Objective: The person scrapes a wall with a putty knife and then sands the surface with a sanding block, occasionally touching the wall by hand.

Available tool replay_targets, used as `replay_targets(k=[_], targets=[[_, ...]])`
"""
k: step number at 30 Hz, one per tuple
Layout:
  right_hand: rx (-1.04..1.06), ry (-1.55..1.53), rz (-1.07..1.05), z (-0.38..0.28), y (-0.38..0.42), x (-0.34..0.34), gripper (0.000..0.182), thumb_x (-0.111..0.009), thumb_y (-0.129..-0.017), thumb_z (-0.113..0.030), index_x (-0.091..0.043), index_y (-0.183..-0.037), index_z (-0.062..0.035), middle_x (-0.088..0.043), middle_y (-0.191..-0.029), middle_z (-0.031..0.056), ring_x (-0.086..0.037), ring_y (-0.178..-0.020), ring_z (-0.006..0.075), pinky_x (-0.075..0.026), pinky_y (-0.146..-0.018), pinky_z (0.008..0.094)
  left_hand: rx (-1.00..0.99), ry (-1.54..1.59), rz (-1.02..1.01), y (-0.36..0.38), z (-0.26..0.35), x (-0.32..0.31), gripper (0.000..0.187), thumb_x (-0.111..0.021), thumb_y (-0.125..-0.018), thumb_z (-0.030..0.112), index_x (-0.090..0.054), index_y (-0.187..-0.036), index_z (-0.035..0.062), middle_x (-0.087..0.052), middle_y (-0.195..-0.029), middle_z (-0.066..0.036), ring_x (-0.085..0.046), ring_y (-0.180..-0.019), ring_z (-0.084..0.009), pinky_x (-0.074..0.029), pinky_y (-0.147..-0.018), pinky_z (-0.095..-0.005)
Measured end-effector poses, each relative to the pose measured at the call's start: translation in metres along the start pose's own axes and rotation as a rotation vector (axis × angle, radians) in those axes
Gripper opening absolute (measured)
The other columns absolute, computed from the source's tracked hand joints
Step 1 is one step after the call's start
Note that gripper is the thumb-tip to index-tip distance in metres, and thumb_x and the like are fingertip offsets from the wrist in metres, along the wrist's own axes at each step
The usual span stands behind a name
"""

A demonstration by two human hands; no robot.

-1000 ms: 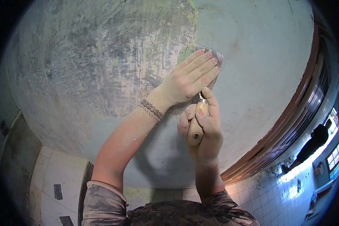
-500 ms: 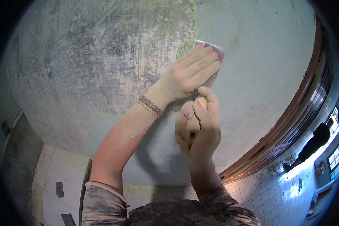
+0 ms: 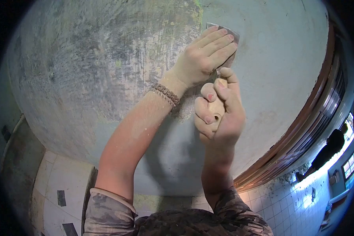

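My right hand point(image 3: 229, 110) is wrapped around the pale wooden handle of a scraper point(image 3: 236, 36), which has a hole near its end. The wide metal blade points up against the wall point(image 3: 271, 86). Dusty and stretched out, the fingers of my left hand point(image 3: 202, 59) lie flat across the blade and cover most of it. Left of the blade the wall surface is a rough, scratched grey patch point(image 3: 129, 51) with green traces along its edge; to the right it has smooth pale blue-green paint.
A braided bracelet point(image 3: 165, 94) circles my left wrist. Brown wooden framing point(image 3: 295, 137) runs along the wall's right edge. Farther right, a person in dark clothes point(image 3: 328, 147) is near a bright window. Tiled floor point(image 3: 277, 208) with scattered debris shows at lower right.
Both hands and the scraper have moved up the wall and slightly right. My left hand stays flat on the blade and my right keeps its grip on the handle.
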State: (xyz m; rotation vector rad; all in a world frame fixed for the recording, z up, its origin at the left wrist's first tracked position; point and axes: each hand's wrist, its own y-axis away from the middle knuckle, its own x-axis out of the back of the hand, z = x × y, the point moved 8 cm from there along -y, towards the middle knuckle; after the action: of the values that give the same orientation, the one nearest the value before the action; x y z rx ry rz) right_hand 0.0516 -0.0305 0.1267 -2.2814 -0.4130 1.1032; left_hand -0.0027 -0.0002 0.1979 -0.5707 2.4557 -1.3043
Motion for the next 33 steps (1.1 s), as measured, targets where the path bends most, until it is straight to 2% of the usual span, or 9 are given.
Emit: replay_targets(k=[4, 11, 17, 19, 21, 24, 26, 29, 33], targets=[[-0.059, 0.195, 0.16, 0.008, 0.033, 0.015, 0.033, -0.043, -0.095, -0.009, -0.037, -0.128, -0.0091, -0.046, -0.077, 0.0058, -0.036, -0.041, 0.0088, -0.026, -0.032, 0.0234, -0.001, 0.019, -0.032, 0.026, 0.019, 0.002, 0.032, -0.075, -0.078, 0.006, -0.07, -0.11, 0.0064, -0.07, -0.114, -0.012, -0.066, -0.113, -0.0289, -0.05, -0.105, -0.0466], [-0.082, 0.09, 0.107, -0.009, 0.028, -0.003, 0.033, -0.04, -0.093, -0.007, -0.036, -0.126, -0.009, -0.047, -0.075, 0.0059, -0.035, -0.038, 0.0081, -0.023, -0.029, 0.0238, 0.033, 0.057, 0.004, 0.015, 0.015, 0.002, 0.028, -0.075, -0.08, 0.006, -0.07, -0.108, 0.0055, -0.071, -0.111, -0.012, -0.067, -0.11, -0.028, -0.053, -0.102, -0.0454], [-0.07, 0.211, 0.122, 0.003, 0.029, 0.016, 0.034, -0.042, -0.092, -0.004, -0.036, -0.126, -0.0051, -0.046, -0.073, 0.0058, -0.037, -0.04, 0.0081, -0.024, -0.03, 0.0233, -0.018, -0.024, -0.012, 0.023, 0.019, 0.001, 0.03, -0.075, -0.078, 0.004, -0.069, -0.107, 0.0041, -0.071, -0.109, -0.011, -0.068, -0.107, -0.0277, -0.053, -0.1, -0.0452], [-0.051, 0.087, 0.082, -0.006, 0.019, 0.005, 0.035, -0.042, -0.093, -0.005, -0.035, -0.128, -0.0049, -0.046, -0.073, 0.006, -0.041, -0.043, 0.0093, -0.025, -0.031, 0.0232, -0.028, -0.025, 0.015, 0.01, 0.011, -0.002, 0.03, -0.075, -0.078, 0.004, -0.069, -0.108, 0.0047, -0.071, -0.111, -0.01, -0.067, -0.109, -0.0271, -0.053, -0.101, -0.045], [-0.06, 0.074, 0.067, -0.005, 0.023, 0.006, 0.035, -0.042, -0.095, -0.006, -0.036, -0.129, -0.0057, -0.047, -0.074, 0.0066, -0.042, -0.045, 0.0102, -0.027, -0.032, 0.0229, -0.002, -0.011, -0.004, 0.015, 0.014, 0.0, 0.03, -0.075, -0.079, 0.005, -0.069, -0.109, 0.0053, -0.071, -0.112, -0.01, -0.066, -0.111, -0.0267, -0.053, -0.101, -0.0449], [-0.051, 0.189, 0.084, 0.003, 0.032, 0.015, 0.034, -0.039, -0.097, -0.008, -0.04, -0.13, -0.0072, -0.045, -0.083, 0.007, -0.041, -0.048, 0.0085, -0.027, -0.032, 0.0187, -0.033, -0.056, -0.026, 0.027, 0.023, 0.002, 0.032, -0.067, -0.079, 0.01, -0.068, -0.11, 0.0037, -0.069, -0.11, -0.012, -0.065, -0.11, -0.0293, -0.051, -0.101, -0.0443], [-0.093, 0.046, 0.042, 0.005, 0.034, 0.013, 0.04, -0.043, -0.096, -0.007, -0.036, -0.135, -0.0058, -0.05, -0.088, 0.0075, -0.043, -0.049, 0.0098, -0.033, -0.037, 0.021, -0.025, -0.022, -0.064, 0.03, 0.024, 0.003, 0.034, -0.076, -0.078, 0.006, -0.069, -0.111, 0.0061, -0.07, -0.113, -0.01, -0.066, -0.112, -0.0276, -0.052, -0.102, -0.0448], [-0.079, -0.062, -0.036, -0.003, 0.034, 0.007, 0.041, -0.042, -0.098, -0.011, -0.035, -0.138, -0.0062, -0.049, -0.093, 0.0069, -0.043, -0.051, 0.0085, -0.032, -0.038, 0.0185, 0.002, -0.032, -0.098, 0.026, 0.022, 0.001, 0.034, -0.075, -0.08, 0.007, -0.069, -0.113, 0.0063, -0.07, -0.115, -0.01, -0.065, -0.113, -0.0279, -0.052, -0.103, -0.0447], [-0.036, -0.076, 0.025, 0.001, 0.044, 0.02, 0.038, -0.037, -0.1, -0.013, -0.036, -0.137, -0.0058, -0.049, -0.092, 0.0092, -0.039, -0.049, 0.0068, -0.028, -0.033, 0.0166, -0.018, -0.061, -0.109, 0.033, 0.03, 0.0, 0.033, -0.073, -0.081, 0.009, -0.068, -0.113, 0.0055, -0.069, -0.116, -0.01, -0.065, -0.114, -0.0284, -0.052, -0.103, -0.0453]])
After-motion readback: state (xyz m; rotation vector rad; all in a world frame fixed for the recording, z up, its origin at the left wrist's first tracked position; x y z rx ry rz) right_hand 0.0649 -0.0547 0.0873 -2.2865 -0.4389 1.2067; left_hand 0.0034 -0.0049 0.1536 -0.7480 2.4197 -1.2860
